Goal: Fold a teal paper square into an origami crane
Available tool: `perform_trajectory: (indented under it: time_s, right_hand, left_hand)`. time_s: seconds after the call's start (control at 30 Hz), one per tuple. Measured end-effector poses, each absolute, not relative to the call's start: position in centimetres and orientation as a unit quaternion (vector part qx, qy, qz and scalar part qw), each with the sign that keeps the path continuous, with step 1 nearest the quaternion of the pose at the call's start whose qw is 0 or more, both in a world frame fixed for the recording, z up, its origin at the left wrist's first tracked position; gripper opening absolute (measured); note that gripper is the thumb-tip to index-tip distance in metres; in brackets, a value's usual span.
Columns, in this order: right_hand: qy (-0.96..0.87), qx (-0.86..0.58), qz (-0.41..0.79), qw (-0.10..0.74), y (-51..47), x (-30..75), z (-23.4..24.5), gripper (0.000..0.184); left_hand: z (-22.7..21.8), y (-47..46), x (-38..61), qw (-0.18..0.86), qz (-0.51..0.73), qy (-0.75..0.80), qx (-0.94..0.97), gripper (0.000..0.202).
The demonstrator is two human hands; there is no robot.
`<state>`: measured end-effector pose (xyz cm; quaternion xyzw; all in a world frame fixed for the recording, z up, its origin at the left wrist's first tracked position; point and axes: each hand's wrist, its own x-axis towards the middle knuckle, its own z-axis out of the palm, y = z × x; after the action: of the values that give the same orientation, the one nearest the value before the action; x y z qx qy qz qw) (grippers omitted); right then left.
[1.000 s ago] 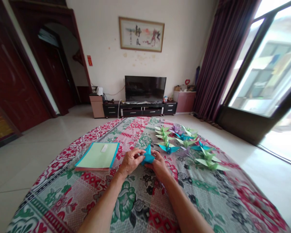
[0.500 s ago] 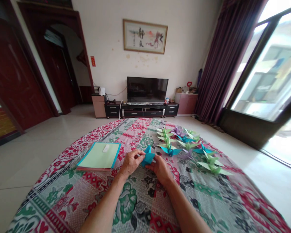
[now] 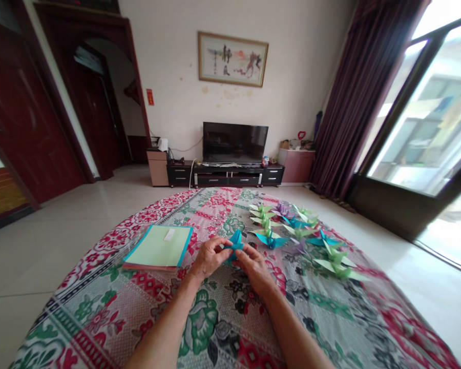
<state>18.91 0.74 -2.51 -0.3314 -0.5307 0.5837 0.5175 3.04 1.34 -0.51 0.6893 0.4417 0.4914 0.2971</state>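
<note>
Between my hands, over the middle of the table, is a piece of folded blue paper [image 3: 235,240], with one pointed flap standing up. My left hand [image 3: 211,256] pinches its left side between thumb and fingers. From the right, my right hand [image 3: 253,262] grips the other side, thumb toward me. My fingers cover much of the lower part of the paper. Just beyond my right hand stand several folded paper cranes in green, blue and purple; the nearest is a blue crane [image 3: 270,241].
A stack of square paper [image 3: 157,247], light green on top with a small white piece on it, lies to the left. A patterned cloth [image 3: 200,318] covers the round table. Farther off stand a television [image 3: 235,143] and a low black cabinet [image 3: 226,177].
A broad flap of the blue paper that faced me has folded down to a narrower shape. My right thumb has moved up onto it. The view has shifted slightly.
</note>
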Motion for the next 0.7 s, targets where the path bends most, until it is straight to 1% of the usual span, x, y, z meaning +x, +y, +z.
perform_trajectory:
  time_s: [0.13, 0.23, 0.33, 0.43, 0.57, 0.7]
  right_hand:
    - [-0.526, -0.337, 0.58, 0.523, 0.73, 18.9, -2.42, 0.031]
    - [-0.507, -0.328, 0.591, 0.535, 0.63, 18.9, -2.37, 0.03]
    - [-0.489, -0.334, 0.596, 0.542, 0.57, 18.88, -2.43, 0.034]
    - [-0.471, -0.327, 0.612, 0.545, 0.65, 18.9, -2.58, 0.038]
    - [-0.421, -0.282, 0.658, 0.557, 0.82, 18.92, -2.57, 0.036]
    - [-0.411, -0.321, 0.639, 0.565, 0.8, 18.68, -2.26, 0.038]
  left_hand:
    - [-0.49, 1.39, 2.96, 0.305, 0.49, 0.447, 0.683, 0.017]
    - [-0.41, 1.37, 2.82, 0.332, 0.485, 0.446, 0.675, 0.023]
    - [-0.19, 1.23, 2.73, 0.344, 0.483, 0.44, 0.674, 0.025]
    - [0.01, 1.14, 2.68, 0.331, 0.492, 0.424, 0.685, 0.022]
    - [0.12, 1.14, 2.6, 0.308, 0.498, 0.405, 0.702, 0.018]
    - [0.2, 1.06, 2.8, 0.287, 0.491, 0.396, 0.721, 0.017]
